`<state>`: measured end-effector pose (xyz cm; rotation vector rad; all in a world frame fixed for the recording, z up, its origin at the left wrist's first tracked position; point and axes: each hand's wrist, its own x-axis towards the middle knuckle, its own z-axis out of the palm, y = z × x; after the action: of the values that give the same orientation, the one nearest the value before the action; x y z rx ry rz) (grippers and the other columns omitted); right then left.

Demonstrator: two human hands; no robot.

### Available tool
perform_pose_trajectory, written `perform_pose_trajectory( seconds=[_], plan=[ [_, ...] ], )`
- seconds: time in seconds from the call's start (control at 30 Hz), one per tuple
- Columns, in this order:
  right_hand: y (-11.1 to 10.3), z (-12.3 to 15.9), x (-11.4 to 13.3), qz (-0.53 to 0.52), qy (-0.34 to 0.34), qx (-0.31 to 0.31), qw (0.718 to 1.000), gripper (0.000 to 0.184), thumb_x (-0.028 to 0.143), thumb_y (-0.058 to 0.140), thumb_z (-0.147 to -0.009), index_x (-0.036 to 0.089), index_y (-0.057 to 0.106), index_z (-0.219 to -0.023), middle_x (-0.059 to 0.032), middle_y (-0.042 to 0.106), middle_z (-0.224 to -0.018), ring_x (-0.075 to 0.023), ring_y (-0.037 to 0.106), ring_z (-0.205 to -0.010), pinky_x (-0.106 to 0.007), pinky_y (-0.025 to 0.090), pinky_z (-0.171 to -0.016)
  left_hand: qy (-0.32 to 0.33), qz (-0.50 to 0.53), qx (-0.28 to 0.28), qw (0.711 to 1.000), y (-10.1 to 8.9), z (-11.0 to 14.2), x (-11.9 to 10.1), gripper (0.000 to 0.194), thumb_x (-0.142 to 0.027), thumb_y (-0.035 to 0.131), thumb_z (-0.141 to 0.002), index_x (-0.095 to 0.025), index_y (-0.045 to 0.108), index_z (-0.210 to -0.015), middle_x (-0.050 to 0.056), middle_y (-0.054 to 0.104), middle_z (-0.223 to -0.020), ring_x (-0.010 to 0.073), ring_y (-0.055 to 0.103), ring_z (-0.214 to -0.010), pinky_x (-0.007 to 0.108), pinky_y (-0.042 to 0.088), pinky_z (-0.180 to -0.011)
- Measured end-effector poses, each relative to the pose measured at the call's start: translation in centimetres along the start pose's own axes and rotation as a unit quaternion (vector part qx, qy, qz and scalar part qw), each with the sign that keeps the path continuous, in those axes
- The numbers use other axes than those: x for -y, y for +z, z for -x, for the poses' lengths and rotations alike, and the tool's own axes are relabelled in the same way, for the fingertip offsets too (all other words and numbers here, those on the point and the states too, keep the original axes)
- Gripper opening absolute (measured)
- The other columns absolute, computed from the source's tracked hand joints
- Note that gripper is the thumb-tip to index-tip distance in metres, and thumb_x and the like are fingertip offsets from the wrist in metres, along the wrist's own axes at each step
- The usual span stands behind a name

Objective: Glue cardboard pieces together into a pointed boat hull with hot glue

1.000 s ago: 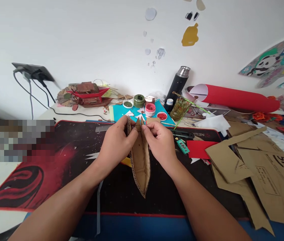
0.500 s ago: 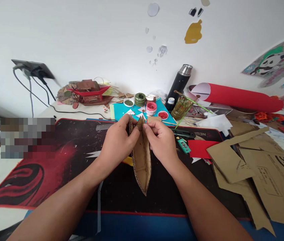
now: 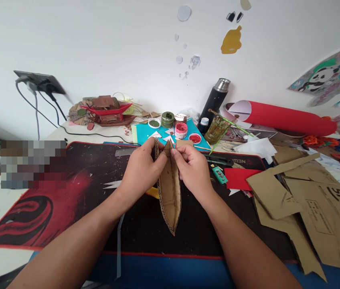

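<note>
Between my hands is a cardboard boat hull (image 3: 168,192), long and hollow, with a pointed near end and corrugated edges along its left side. My left hand (image 3: 142,163) grips the far left wall, its thumb pressed on the inside. On the far right side, my right hand (image 3: 194,163) pinches the wall between thumb and fingers, close to the far tip. The hull is held above the black desk mat (image 3: 146,237). A yellow thing (image 3: 152,192), partly hidden, lies beneath the hull by my left wrist.
Cut cardboard sheets (image 3: 323,212) are piled at the right beside a red card (image 3: 240,178). Behind my hands are open paint jars (image 3: 167,119), a jar of brushes (image 3: 216,128) and a black flask (image 3: 215,100). Finished-looking model boats (image 3: 106,110) stand at back left; a metal ruler (image 3: 123,152) lies nearer.
Almost nothing differs. Both hands keep the same hold on the hull, and the view has shifted very slightly.
</note>
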<state>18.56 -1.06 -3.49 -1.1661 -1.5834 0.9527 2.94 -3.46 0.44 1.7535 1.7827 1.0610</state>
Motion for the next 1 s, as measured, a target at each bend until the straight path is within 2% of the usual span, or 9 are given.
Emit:
perform_pose_trajectory(
  seconds=[0.63, 1.0],
  plan=[
    [-0.12, -0.22, 0.32, -0.119, 0.057, 0.029, 0.991, 0.038, 0.057, 0.075, -0.096, 0.024, 0.060, -0.081, 0.0101, 0.048, -0.049, -0.0104, 0.043, -0.034, -0.024, 0.029, -0.037, -0.012, 0.060, 0.023, 0.998, -0.17, -0.33, 0.47, 0.002, -0.025, 0.058, -0.091, -0.023, 0.058, -0.090, -0.003, 0.061, -0.080, 0.0190, 0.053, -0.075, 0.032, 0.039, -0.068],
    [-0.08, -0.36, -0.08, -0.162, 0.088, 0.039, 0.982, 0.040, 0.061, 0.079, -0.090, 0.024, 0.065, -0.089, 0.0124, 0.045, -0.047, -0.0100, 0.040, -0.033, -0.023, 0.031, -0.035, -0.005, 0.055, 0.018, 0.998, -0.19, -0.35, 0.54, 0.004, -0.025, 0.058, -0.091, -0.023, 0.059, -0.094, -0.001, 0.066, -0.086, 0.0204, 0.057, -0.079, 0.033, 0.042, -0.071]
  ],
)
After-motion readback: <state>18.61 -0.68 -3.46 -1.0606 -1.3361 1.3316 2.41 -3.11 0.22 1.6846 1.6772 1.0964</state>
